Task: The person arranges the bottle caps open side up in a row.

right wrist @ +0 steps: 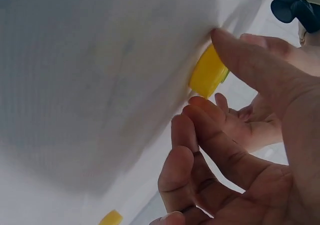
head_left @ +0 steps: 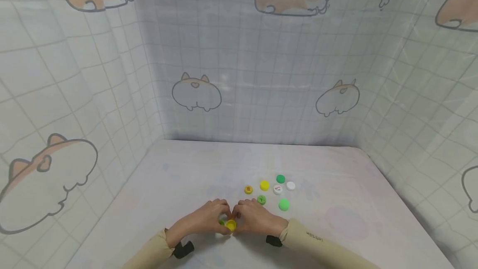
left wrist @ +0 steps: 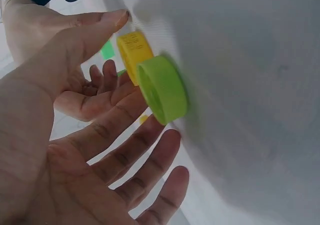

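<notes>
A yellow bottle cap point(head_left: 231, 225) stands between the fingertips of both hands, low in the head view. Against its left side is a light green cap point(left wrist: 162, 90), partly hidden by the left hand in the head view. My left hand point(head_left: 209, 218) curves around the pair; in the left wrist view its fingers are spread and fairly straight, the index touching near the caps. With thumb and index finger, my right hand point(head_left: 257, 218) holds the yellow cap at opposite edges, seen in the right wrist view, while its other fingers are bent. Both caps appear to touch the cloth.
Several more caps lie beyond the right hand: a gold one point(head_left: 248, 189), a yellow one point(head_left: 264, 185), a dark green one point(head_left: 281, 179), white ones point(head_left: 291, 186), a marked green one point(head_left: 261, 200) and a bright green one point(head_left: 284, 204). Patterned cloth walls point(head_left: 239, 119) enclose the table.
</notes>
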Available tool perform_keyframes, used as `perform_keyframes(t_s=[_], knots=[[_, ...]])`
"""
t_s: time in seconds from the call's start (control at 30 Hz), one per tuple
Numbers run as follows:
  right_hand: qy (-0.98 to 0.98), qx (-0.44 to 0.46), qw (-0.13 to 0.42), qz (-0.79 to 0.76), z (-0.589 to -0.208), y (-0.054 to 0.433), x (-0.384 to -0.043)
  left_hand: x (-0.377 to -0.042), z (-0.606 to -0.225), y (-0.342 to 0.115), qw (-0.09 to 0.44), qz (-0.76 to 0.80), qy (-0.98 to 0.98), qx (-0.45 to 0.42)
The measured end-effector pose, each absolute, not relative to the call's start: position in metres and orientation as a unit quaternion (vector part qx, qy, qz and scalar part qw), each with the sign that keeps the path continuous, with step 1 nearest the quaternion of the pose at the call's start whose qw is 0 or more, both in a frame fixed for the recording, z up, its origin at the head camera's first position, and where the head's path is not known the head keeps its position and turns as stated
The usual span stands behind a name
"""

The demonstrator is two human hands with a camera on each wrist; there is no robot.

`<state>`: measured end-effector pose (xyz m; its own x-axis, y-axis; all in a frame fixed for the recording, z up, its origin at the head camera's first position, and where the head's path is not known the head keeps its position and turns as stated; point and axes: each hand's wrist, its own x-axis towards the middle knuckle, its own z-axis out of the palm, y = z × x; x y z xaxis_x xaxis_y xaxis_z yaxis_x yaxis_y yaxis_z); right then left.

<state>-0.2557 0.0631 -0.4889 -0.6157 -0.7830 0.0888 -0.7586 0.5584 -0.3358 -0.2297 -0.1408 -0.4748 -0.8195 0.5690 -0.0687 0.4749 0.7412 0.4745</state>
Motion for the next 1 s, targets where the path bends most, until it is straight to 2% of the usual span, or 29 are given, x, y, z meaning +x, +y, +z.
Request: perform_keyframes(t_s=[0.23,0.67,1.0], knots=[[0.886,-0.432,0.027,-0.165,-0.487,0.070,-0.257,-0.231,-0.470,-0.137,0.121,0.245,0.923,0.272],[0.890,-0.414,0.038,-0.185,-0.479,0.083,-0.263,-0.242,-0.466,-0.125,0.101,0.262,0.917,0.284],[0.892,-0.406,-0.013,-0.200,-0.484,0.096,-0.280,-0.264,-0.467,-0.116,0.116,0.257,0.917,0.280]])
